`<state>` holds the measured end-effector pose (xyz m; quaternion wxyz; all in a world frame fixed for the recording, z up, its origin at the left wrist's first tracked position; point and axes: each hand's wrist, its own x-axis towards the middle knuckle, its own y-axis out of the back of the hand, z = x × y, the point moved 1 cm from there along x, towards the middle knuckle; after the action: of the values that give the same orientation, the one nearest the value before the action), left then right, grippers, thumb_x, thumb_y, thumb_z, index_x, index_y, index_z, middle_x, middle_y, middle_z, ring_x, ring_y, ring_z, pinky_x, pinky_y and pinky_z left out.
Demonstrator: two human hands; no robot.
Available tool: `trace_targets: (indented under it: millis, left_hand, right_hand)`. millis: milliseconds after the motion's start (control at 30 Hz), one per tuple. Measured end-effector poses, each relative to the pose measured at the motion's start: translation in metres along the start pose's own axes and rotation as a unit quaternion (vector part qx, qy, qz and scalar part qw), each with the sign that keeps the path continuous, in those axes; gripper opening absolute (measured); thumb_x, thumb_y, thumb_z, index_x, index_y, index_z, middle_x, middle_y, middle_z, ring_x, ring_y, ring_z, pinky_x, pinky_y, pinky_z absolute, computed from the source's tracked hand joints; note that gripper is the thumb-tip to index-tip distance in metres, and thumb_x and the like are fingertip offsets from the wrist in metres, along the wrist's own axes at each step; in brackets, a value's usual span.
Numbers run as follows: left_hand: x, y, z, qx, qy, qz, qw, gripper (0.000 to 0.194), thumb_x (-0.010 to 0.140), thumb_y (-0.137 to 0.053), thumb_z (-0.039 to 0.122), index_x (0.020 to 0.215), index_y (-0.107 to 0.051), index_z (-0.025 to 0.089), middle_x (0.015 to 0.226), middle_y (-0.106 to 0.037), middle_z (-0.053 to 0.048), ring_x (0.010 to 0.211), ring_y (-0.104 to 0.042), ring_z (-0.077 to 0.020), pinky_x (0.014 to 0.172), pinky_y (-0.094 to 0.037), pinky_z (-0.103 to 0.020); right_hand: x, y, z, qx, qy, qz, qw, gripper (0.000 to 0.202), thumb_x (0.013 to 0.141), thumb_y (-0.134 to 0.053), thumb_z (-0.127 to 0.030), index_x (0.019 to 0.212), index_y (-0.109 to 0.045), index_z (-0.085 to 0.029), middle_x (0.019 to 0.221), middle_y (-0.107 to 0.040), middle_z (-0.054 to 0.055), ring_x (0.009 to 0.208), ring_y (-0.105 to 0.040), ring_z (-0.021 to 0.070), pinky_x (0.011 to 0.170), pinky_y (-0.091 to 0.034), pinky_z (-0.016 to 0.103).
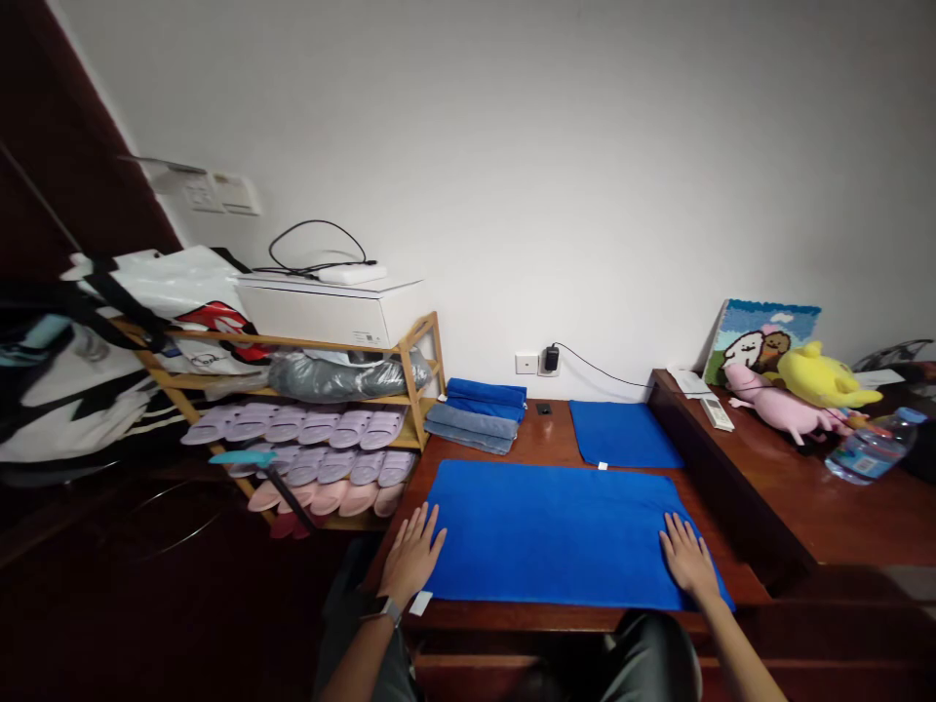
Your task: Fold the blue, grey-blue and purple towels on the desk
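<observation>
Knees in dark trousers (650,658) come nearest, just below the front edge of the worktop (545,444), with two bare forearms reaching past them. Both hands lie palm down, opened out flat with the fingers straight and only slightly apart, and neither has hold of anything. Across the front of the worktop a large blue towel (556,536) is spread out flat, its long side along the front edge. The left hand (413,558), a watch (387,609) on its wrist, rests over the towel's left edge, and a white label (421,604) sticks out by the front left corner. The right hand (688,558) rests on the towel near its right edge. Behind the towel, towards the back right corner of the worktop, lies a smaller blue cloth (621,434); at the back left corner sit a folded blue cloth (487,398) and, in front of it, a folded grey cloth (472,429). Beyond the left edge stands a wooden rack (431,341) with rows of lilac slippers (358,427). Past the right edge, a raised surface (775,487) carries a remote control (718,414), a pink plush toy (779,405), a yellow plush toy (823,378) and a clear bottle (870,453).
</observation>
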<state>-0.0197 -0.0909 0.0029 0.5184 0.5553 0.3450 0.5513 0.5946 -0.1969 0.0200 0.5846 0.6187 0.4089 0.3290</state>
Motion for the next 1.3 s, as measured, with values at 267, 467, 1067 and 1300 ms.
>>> trace_targets:
  millis: [267,467,1067,1300]
  left_hand:
    - [-0.052,0.002,0.006,-0.014,0.046,0.052,0.997,0.069,0.107,-0.032,0.05,0.166,-0.046,0.018,0.173,-0.045,-0.014,0.161,-0.041,-0.033,0.13,-0.037,-0.054]
    - [-0.104,0.003,-0.012,0.004,0.086,0.093,0.992,0.069,0.102,-0.037,0.057,0.16,-0.056,0.024,0.16,-0.062,-0.013,0.154,-0.05,-0.0383,0.127,-0.04,-0.061]
    - [0.015,0.015,0.097,-0.087,-0.124,0.078,0.985,0.048,0.109,-0.042,0.036,0.149,-0.067,0.028,0.166,-0.057,-0.006,0.155,-0.05,-0.0271,0.128,-0.043,-0.05]
    - [0.102,-0.024,0.173,-0.078,-0.168,-0.053,0.981,0.056,0.107,-0.05,0.042,0.162,-0.053,0.029,0.171,-0.049,-0.011,0.16,-0.042,-0.033,0.132,-0.032,-0.058]
  right_hand:
    - [-0.033,-0.015,-0.095,0.064,0.125,0.058,0.988,0.078,0.101,-0.016,-0.059,0.168,-0.044,-0.032,0.176,-0.038,-0.001,0.167,-0.023,0.0285,0.136,-0.019,0.052]
    - [-0.041,-0.02,-0.122,0.058,0.127,0.023,0.99,0.078,0.1,-0.017,-0.061,0.168,-0.044,-0.035,0.175,-0.041,-0.002,0.166,-0.027,0.0285,0.136,-0.02,0.052]
    - [-0.031,0.01,-0.21,0.086,0.205,0.05,0.974,0.064,0.111,-0.025,-0.048,0.166,-0.047,-0.026,0.177,-0.038,0.004,0.166,-0.028,0.0268,0.135,-0.023,0.051]
    - [-0.001,0.009,-0.274,0.087,0.24,-0.012,0.967,0.065,0.111,-0.024,-0.048,0.171,-0.036,-0.026,0.179,-0.03,0.002,0.168,-0.02,0.025,0.137,-0.014,0.052]
